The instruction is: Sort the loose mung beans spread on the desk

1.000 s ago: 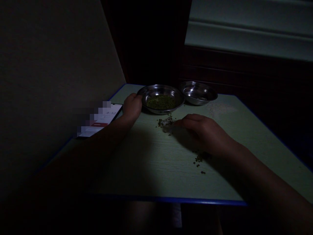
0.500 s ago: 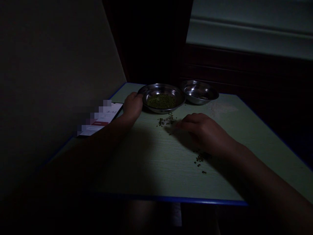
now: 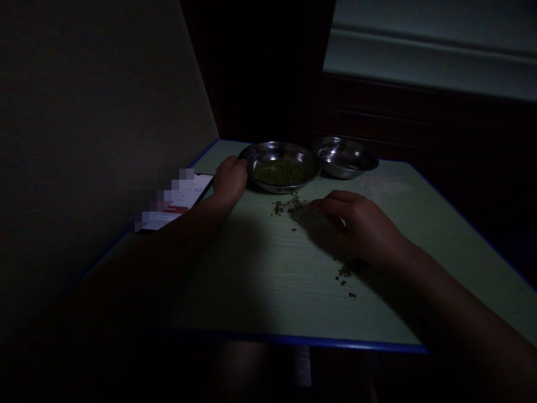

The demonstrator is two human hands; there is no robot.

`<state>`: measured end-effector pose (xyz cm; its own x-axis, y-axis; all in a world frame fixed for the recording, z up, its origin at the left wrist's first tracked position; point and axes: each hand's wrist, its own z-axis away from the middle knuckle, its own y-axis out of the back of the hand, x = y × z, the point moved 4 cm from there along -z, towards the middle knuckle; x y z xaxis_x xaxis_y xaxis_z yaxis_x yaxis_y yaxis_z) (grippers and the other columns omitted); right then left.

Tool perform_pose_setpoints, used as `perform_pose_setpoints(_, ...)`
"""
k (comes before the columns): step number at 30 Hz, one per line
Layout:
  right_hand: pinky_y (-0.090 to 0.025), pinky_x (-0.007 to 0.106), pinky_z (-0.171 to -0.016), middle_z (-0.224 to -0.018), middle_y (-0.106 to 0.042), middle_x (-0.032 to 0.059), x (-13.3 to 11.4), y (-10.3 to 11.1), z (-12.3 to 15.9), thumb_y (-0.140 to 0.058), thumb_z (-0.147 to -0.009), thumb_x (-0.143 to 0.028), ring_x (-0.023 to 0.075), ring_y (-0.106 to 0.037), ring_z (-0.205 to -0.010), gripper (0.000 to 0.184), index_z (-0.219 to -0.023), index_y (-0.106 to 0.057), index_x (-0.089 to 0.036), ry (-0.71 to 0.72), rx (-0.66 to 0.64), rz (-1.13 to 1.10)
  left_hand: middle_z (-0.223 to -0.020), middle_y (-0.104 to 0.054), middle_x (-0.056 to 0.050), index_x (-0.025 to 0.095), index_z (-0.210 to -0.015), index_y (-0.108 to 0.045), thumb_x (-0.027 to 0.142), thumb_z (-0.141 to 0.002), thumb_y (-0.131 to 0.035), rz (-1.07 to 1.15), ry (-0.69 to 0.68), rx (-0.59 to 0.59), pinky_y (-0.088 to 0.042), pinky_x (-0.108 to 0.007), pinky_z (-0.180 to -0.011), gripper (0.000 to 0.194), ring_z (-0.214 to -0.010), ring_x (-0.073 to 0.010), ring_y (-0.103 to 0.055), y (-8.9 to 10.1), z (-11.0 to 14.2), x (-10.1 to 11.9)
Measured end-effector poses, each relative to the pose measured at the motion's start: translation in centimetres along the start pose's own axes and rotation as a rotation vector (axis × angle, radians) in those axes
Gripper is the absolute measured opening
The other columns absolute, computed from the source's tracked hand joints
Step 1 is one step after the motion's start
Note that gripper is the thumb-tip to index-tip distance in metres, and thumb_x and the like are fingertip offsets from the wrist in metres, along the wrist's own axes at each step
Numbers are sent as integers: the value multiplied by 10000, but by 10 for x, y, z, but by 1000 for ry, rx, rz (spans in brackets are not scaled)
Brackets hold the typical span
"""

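My left hand (image 3: 231, 178) is closed on the left rim of a shiny metal bowl (image 3: 312, 174) that holds a heap of mung beans (image 3: 279, 172). My right hand (image 3: 356, 218) hovers low over the table, fingers pinched together. A small, thin, pale piece (image 3: 308, 212) sticks out from its fingertips; its kind is too dim to make out. Just left of those fingertips, in front of the bowl, lies a loose patch of beans (image 3: 277, 207) with something whitish among them. Beneath my right wrist is another scatter of beans (image 3: 344, 271).
A second metal bowl (image 3: 346, 173) with a little matter inside stands behind to the right. A lit phone (image 3: 184, 202) lies at the left edge by the wall. The pale green table (image 3: 285, 296) has a blue edge, and a whitish smudge (image 3: 384, 183) marks its right side.
My right hand has shifted slightly right, and the pale piece at its fingertips shows more clearly. My left hand stays on the bowl's rim. The phone's displayed digits have changed.
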<state>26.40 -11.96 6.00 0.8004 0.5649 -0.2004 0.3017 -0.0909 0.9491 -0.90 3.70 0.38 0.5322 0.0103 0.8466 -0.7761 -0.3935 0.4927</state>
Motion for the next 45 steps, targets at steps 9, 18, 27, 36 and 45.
perform_pose_setpoints(9, -645, 383, -931, -1265, -945, 158, -3, -4, 2, -662, -981, 52, 315, -896, -1082, 633, -1491, -943, -194, -44, -39, -48, -1281, -861, -181, 254, -955, -715, 198, -1091, -594, -47, 48, -27, -585, -505, -1279, 191, -1426, -413, -775, 3, 8, 11)
perform_pose_setpoints(18, -595, 381, -832, -1180, -940, 167, 5, -1, 3, -667, -1006, -52, 310, -876, -966, 562, -1483, -943, -162, -143, 3, -55, -1260, -852, -175, 266, -925, -701, 169, -1086, -587, -21, 60, -18, -584, -508, -1248, 219, -1404, -404, -786, 6, 10, 13)
perform_pose_setpoints(27, -648, 410, -892, -1297, -956, 206, 2, -4, 1, -660, -1004, -6, 348, -912, -1053, 609, -1534, -928, -142, -182, -27, -67, -1260, -870, -163, 286, -1066, -823, 266, -1054, -618, -51, 30, -14, -599, -581, -1258, 207, -1400, -444, -775, 5, 6, 9)
perform_pose_setpoints(36, -667, 402, -975, -1358, -965, 184, 4, -6, 0, -658, -1005, 71, 353, -930, -1163, 651, -1540, -934, -176, -184, -26, -113, -1224, -857, -160, 261, -998, -772, 247, -1043, -647, -11, 53, -10, -603, -545, -1222, 133, -1340, -421, -791, 3, 4, 6)
perform_pose_setpoints(45, -690, 393, -995, -1313, -977, 147, 1, -11, 1, -666, -1050, 33, 323, -935, -1146, 543, -1431, -959, -220, -64, -10, -239, -1187, -834, -154, 288, -864, -636, 162, -1055, -617, 20, 57, 8, -591, -484, -1212, 230, -1315, -378, -785, 4, 8, 11)
